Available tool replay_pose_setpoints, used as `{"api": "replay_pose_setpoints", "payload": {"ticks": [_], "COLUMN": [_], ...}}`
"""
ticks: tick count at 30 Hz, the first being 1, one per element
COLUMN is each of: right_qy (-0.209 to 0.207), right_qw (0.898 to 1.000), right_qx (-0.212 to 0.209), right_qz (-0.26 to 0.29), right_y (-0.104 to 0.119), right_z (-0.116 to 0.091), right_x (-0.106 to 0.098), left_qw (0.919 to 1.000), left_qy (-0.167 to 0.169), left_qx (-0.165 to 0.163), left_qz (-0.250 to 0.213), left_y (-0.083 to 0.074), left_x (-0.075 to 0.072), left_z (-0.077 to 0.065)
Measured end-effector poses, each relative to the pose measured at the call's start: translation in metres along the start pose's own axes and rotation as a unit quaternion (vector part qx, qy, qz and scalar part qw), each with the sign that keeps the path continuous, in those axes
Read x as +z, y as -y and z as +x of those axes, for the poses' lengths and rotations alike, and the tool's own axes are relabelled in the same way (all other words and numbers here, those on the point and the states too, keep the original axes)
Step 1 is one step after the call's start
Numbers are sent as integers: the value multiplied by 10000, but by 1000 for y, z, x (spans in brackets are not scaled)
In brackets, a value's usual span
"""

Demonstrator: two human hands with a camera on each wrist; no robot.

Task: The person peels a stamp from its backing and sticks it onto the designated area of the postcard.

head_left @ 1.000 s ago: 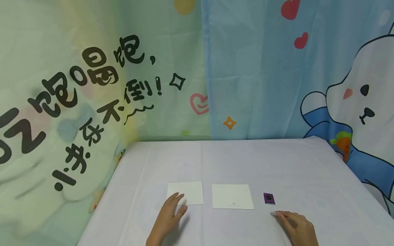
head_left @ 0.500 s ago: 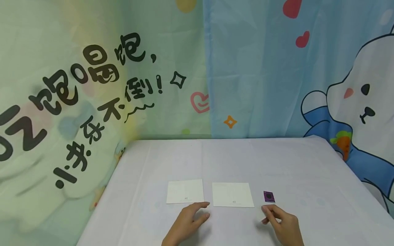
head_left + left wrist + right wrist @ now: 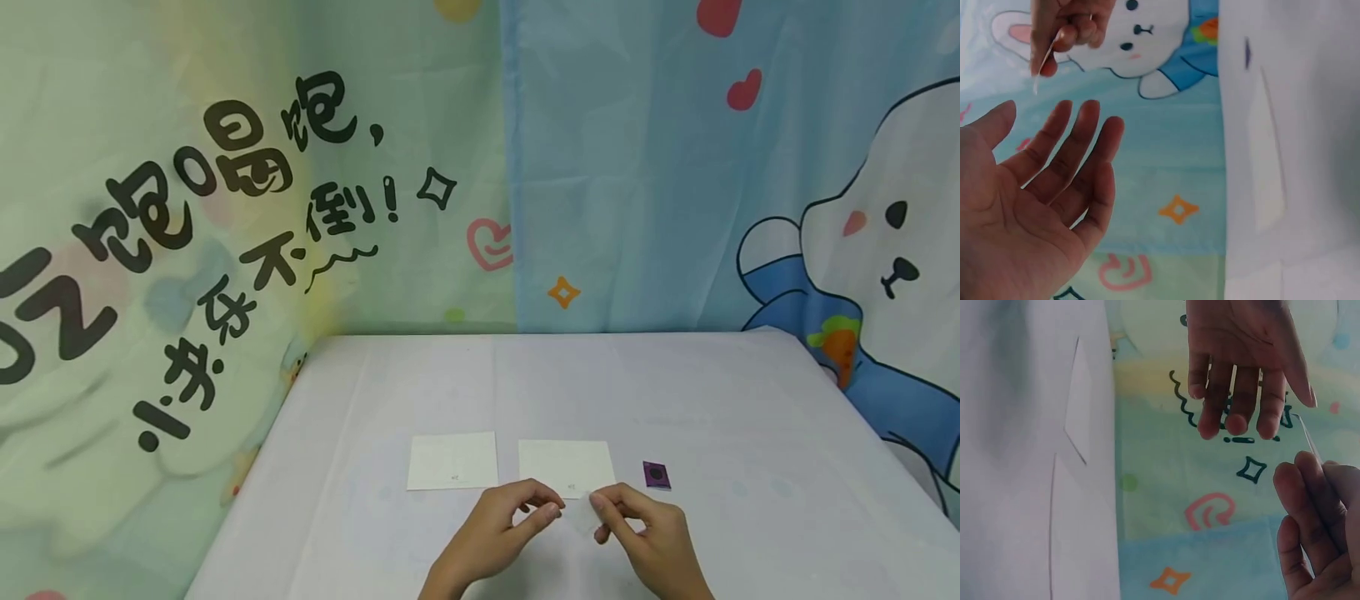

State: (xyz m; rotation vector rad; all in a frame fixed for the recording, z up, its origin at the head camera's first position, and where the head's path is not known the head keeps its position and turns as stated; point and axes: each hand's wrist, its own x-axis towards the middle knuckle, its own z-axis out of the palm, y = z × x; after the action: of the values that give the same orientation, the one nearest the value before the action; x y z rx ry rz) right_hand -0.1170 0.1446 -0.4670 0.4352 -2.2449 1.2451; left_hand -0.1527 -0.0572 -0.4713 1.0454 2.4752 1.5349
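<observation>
My right hand [image 3: 648,529] pinches a thin, see-through whitish piece [image 3: 583,515] between thumb and fingertips, above the near edge of the right white card [image 3: 566,465]. Seen edge-on in the right wrist view, the thin piece [image 3: 1307,437] looks like a pale sliver; its exact kind is unclear. My left hand [image 3: 498,529] hovers just left of it, thumb and fingers apart with nothing between them. In the left wrist view that left hand [image 3: 1041,212] has its palm turned up to the camera and its fingers spread. The left white card [image 3: 453,462] lies flat beyond it.
A small purple square packet [image 3: 657,475] with a dark round mark lies right of the cards. White cloth covers the table [image 3: 420,383]. A printed curtain [image 3: 600,167] hangs behind its far edge.
My left hand has moved right, away from the left card. The right hand has come left from near the purple packet, still pinching the thin piece, and the hands are now close together.
</observation>
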Motion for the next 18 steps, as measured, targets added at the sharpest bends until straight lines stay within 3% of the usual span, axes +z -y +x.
{"api": "replay_pose_setpoints", "payload": {"ticks": [6,18], "right_qy": [17,-16], "right_qw": [9987,9995], "right_qx": [-474,-292], "right_qz": [163,102], "right_y": [3,3], "right_z": [5,6], "right_x": [0,4], "left_qw": [9991,9981], "left_qy": [117,85], "left_qx": [393,532], "left_qz": [-108,-287], "left_y": [-7,-12], "left_x": [3,5], "left_z": [5,4]}}
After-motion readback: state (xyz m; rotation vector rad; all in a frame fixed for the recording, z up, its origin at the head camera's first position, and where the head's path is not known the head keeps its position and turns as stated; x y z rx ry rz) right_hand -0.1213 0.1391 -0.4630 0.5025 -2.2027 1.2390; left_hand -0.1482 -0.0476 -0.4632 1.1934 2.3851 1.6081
